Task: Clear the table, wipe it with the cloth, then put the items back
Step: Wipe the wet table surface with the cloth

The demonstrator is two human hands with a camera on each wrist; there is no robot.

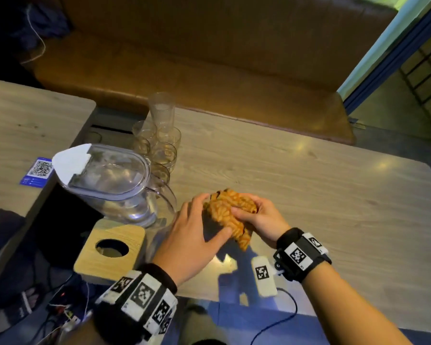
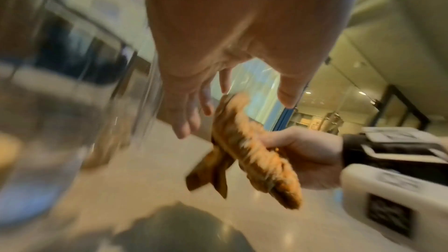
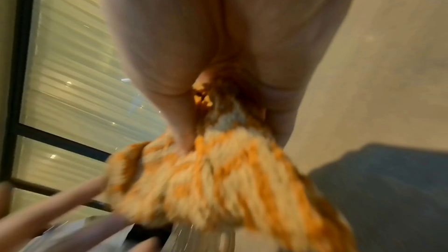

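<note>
An orange striped cloth is bunched up just above the wooden table, near its front edge. My right hand grips it from the right, fingers and thumb curled round the fabric. In the right wrist view the cloth bulges out from under the right hand. My left hand is open beside the cloth on its left, fingers spread. The left wrist view shows its fingers straight, next to the cloth; whether they touch is unclear.
A clear water pitcher with a white lid stands at the table's left end, with several stacked glasses behind it. A wooden tissue box sits at the front left corner. A brown bench seat runs behind the table.
</note>
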